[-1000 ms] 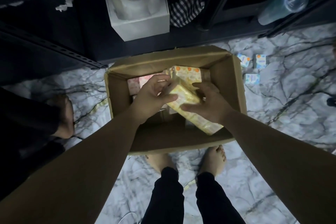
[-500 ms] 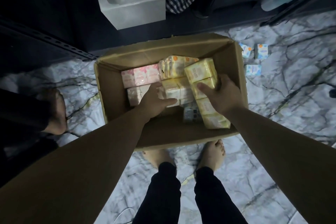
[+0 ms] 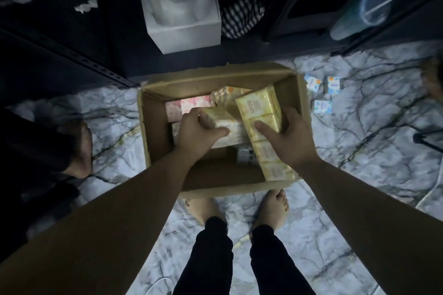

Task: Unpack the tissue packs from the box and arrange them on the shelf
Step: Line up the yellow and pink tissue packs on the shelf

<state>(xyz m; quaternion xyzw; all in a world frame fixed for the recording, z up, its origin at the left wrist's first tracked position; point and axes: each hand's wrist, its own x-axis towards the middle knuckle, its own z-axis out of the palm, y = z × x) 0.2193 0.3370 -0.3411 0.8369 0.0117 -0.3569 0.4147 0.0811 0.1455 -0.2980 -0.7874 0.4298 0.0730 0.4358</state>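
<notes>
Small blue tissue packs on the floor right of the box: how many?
3. Two small blue packs lie side by side near the cardboard box, at and; the third lies nearer the person. Others could be out of frame.

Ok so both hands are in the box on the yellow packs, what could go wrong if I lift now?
1. The right hand grips only the middle of the long yellow strip of packs; its ends may sag or tear apart when lifted.
2. The left hand holds a second yellow pack touching that strip, so the two could snag.
3. The small blue packs lie loose on the floor right of the cardboard box, easy to step on.
</notes>
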